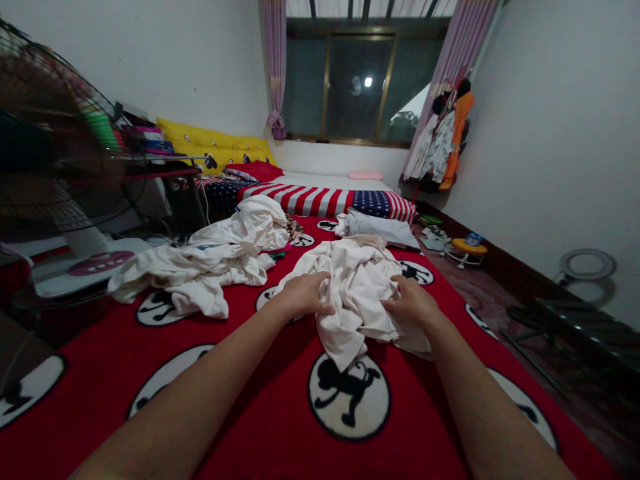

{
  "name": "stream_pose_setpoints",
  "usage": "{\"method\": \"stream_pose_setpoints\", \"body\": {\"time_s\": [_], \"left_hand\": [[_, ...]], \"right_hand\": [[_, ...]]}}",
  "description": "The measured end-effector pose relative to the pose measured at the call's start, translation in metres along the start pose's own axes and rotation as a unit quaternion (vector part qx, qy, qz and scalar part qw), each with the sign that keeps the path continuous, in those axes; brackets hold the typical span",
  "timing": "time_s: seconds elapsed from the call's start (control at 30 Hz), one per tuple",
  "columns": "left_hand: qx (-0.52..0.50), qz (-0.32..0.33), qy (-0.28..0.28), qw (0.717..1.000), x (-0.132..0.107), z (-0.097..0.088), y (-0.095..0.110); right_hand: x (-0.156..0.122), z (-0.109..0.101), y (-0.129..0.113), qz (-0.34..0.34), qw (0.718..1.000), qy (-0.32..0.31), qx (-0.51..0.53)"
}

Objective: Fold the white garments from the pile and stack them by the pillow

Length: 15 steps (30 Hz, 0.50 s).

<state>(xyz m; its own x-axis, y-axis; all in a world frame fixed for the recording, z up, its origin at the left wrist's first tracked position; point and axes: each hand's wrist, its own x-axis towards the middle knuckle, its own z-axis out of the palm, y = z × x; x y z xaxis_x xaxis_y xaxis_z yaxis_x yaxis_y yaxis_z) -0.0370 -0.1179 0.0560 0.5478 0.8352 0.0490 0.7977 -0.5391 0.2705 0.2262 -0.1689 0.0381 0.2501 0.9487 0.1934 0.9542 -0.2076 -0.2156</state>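
Observation:
A crumpled cream cloth garment lies bunched on a red blanket printed with black-and-white round cartoon motifs. My left hand grips the garment's left side, with the fingers closed over the fabric. On its right side my right hand holds a fold in the same way. A second heap of white clothes lies farther left on the blanket, out of reach of both hands' fingers. Behind the garment rests a flat grey cloth item.
A standing fan fills the left side, in front of a cluttered shelf. Stars-and-stripes bedding and yellow pillows lie beyond the blanket. Hanging clothes and a small yellow stool stand at the right.

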Motion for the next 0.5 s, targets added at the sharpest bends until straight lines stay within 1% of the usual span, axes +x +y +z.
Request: {"method": "stream_pose_setpoints", "body": {"time_s": [0.1, 0.17, 0.23, 0.3, 0.33, 0.37, 0.4, 0.47, 0.5], "left_hand": [[-0.01, 0.04, -0.026, 0.999, 0.001, 0.005, 0.005], [-0.031, 0.049, -0.033, 0.998, 0.003, -0.001, 0.001], [-0.044, 0.023, -0.02, 0.999, 0.004, -0.018, -0.009], [-0.056, -0.037, 0.036, 0.997, 0.0, -0.045, -0.025], [-0.061, -0.056, 0.071, 0.994, -0.004, -0.061, -0.033], [-0.092, -0.099, 0.148, 0.98, -0.008, -0.075, -0.04], [-0.095, -0.118, 0.194, 0.969, -0.014, -0.089, -0.047], [-0.145, -0.133, 0.3, 0.934, -0.024, -0.109, -0.054], [-0.181, -0.122, 0.341, 0.914, -0.028, -0.115, -0.055]], "right_hand": [[0.002, 0.009, 0.001, -0.039, 0.999, -0.017, 0.017], [0.004, 0.008, -0.001, -0.055, 0.997, -0.016, 0.05], [0.005, -0.001, -0.001, -0.051, 0.992, -0.002, 0.113], [0.003, -0.021, 0.005, -0.031, 0.974, 0.028, 0.222], [0.001, -0.033, 0.009, -0.021, 0.954, 0.037, 0.296], [-0.002, -0.045, 0.014, -0.018, 0.924, 0.037, 0.381], [-0.005, -0.057, 0.019, -0.025, 0.885, 0.027, 0.465], [-0.011, -0.075, 0.028, -0.064, 0.804, 0.014, 0.591], [-0.013, -0.081, 0.031, -0.079, 0.778, 0.015, 0.624]]}}
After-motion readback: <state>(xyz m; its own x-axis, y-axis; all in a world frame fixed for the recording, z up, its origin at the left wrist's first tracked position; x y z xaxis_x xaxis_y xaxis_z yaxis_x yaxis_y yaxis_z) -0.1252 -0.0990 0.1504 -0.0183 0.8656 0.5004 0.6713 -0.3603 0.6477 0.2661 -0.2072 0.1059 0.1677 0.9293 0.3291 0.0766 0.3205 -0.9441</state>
